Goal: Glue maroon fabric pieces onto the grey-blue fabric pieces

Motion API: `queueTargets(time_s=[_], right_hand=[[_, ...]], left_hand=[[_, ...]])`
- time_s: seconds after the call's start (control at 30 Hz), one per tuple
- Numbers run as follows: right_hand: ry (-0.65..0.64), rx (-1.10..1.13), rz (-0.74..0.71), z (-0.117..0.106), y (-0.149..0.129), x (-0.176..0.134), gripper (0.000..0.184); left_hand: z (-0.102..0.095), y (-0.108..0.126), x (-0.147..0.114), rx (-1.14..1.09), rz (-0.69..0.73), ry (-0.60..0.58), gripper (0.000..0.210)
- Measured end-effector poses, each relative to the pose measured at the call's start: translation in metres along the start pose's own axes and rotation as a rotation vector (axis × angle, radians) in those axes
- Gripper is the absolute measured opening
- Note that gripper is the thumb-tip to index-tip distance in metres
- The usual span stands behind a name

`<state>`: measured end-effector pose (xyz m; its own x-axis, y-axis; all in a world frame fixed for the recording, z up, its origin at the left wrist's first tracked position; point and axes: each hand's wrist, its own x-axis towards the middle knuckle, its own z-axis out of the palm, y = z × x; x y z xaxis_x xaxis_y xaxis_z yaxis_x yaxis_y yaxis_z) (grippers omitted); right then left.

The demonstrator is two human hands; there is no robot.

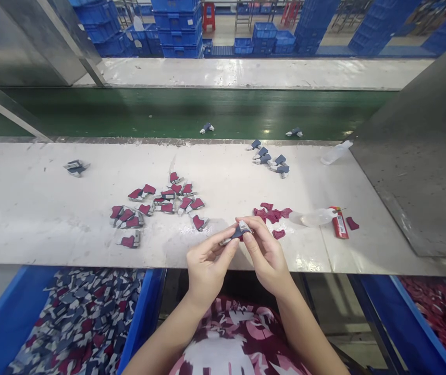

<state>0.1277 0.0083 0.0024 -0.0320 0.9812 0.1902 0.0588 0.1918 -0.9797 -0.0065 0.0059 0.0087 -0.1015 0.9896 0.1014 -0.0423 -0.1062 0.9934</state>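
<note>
Between the fingertips of my left hand (209,260) and my right hand (265,254) is a small dark-blue and grey plastic part (240,231). Both hands pinch it above the front edge of the white bench. A sliver of dark red shows under it, mostly hidden by the fingers. Just beyond my right hand lies a small pile of loose dark-red pieces (273,214). Left of my hands, several grey parts with dark-red faces (167,207) are scattered. Farther back on the bench sits a group of blue-and-grey parts (262,156).
A clear squeeze bottle (317,217) lies by a red tube (340,224); another bottle (336,152) is behind. Beyond the bench runs a green conveyor belt (160,109). Blue bins (150,297) stand below at left and right (418,317). Metal panels (422,156) flank the bench.
</note>
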Motion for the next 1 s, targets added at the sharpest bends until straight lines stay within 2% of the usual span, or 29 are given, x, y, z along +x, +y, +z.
queueTargets(time_s=[0.27,0.37,0.53,0.67,0.77,0.87,0.93,1.0], right_hand=[[0.076,0.026,-0.003,0.007,-0.002,0.002,0.022],[0.108,0.023,0.013,0.009,0.002,0.002,0.022],[0.087,0.045,0.007,0.007,0.008,0.005,0.026],[0.157,0.134,0.089,0.007,0.012,0.009,0.023],[0.2,0.269,0.222,0.008,0.016,0.014,0.028],[0.189,0.354,0.318,0.007,0.02,0.021,0.035],[0.179,0.364,0.332,0.006,0.021,0.027,0.036],[0.207,0.339,0.308,0.003,0.023,0.034,0.037]], left_hand=[[0.002,-0.004,-0.002,0.021,0.055,0.02,0.018],[0.002,-0.005,-0.001,0.03,0.031,0.036,0.019],[0.001,-0.004,0.003,0.022,0.003,0.049,0.019],[0.001,-0.007,0.007,0.037,-0.004,0.033,0.019],[-0.004,-0.011,0.014,0.085,0.024,-0.052,0.021],[-0.018,-0.012,0.03,0.19,0.123,-0.212,0.025],[-0.031,-0.008,0.052,0.255,0.189,-0.355,0.034],[-0.045,-0.003,0.088,0.305,0.209,-0.518,0.056]])
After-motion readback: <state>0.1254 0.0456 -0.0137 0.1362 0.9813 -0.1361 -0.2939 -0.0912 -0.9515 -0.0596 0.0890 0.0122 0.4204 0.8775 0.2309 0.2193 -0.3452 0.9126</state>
